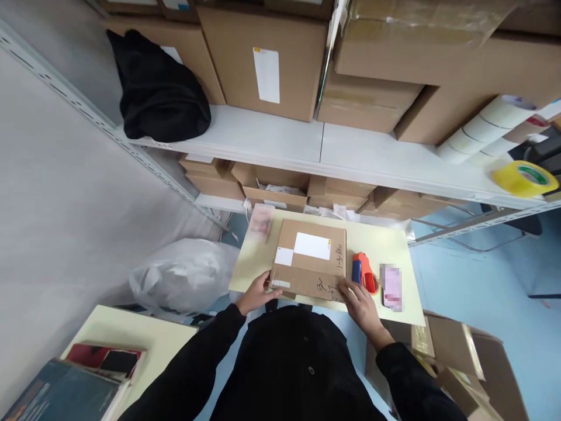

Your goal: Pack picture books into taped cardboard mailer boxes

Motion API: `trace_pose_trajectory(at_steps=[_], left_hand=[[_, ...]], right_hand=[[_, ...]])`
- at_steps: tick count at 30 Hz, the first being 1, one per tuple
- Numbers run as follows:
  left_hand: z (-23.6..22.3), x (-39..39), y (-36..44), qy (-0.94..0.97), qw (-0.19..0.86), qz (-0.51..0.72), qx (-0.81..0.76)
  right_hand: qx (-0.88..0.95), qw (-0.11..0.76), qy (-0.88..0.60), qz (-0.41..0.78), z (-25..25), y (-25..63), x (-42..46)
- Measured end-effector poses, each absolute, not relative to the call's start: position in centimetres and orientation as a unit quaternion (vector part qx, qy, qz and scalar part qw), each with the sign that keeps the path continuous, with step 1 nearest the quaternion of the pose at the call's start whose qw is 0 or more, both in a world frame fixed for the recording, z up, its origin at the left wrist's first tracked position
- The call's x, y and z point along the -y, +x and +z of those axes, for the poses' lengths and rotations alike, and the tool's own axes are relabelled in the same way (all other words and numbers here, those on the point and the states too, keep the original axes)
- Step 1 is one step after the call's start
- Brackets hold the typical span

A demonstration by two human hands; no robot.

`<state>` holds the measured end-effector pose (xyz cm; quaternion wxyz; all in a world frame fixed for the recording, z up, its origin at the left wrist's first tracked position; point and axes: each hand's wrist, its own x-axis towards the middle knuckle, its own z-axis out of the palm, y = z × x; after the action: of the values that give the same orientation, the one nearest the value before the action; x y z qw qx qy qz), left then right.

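A brown cardboard box [315,272] with white labels and black handwriting lies on a pale yellow table [390,240] in front of me. My left hand [260,293] grips its near left corner, thumb along the front edge and fingers at the side. At the near right corner, my right hand [360,303] has its fingers curled over the edge of the box. Just right of the box sits a red and blue tape dispenser [364,272]. Beside that lies a phone-shaped pink item [391,286], blurred out.
Shelves [280,137] with cartons stand behind the table, holding a black cloth bundle [162,88], label rolls [486,128] and yellow tape [525,178]. A white plastic bag [188,275] is at left. Books [74,386] lie lower left; an open carton [491,362] holds boxes lower right.
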<state>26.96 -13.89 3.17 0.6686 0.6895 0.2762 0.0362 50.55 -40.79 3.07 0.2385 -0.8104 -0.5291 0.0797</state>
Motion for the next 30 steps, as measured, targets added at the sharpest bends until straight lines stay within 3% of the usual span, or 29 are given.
trace_pose_trajectory(at_steps=[3,7,11,20,26,30], left_hand=[[4.8,13.5,27.6,0.706,0.654,0.074,-0.261],[6.2,12.4,28.3,0.796,0.521,0.139,-0.276],[6.2,12.2,28.2,0.846,0.447,0.109,-0.27],[7.0,10.9,28.4,0.709,0.601,0.055,-0.365],[8.7,11.1,29.4,0.612,0.68,0.067,-0.399],[7.7,12.5,29.4,0.622,0.676,0.068,-0.389]], right_hand=[[0.492,0.285,-0.817,0.093,5.1,52.0,39.2],[0.427,0.304,-0.849,0.071,8.7,55.0,36.3],[0.398,0.326,-0.851,0.107,12.0,58.9,33.8],[0.27,0.467,-0.776,0.326,13.5,62.8,31.9],[0.221,0.49,-0.787,0.305,10.8,63.1,30.0],[0.159,0.49,-0.819,0.253,8.2,63.6,29.0]])
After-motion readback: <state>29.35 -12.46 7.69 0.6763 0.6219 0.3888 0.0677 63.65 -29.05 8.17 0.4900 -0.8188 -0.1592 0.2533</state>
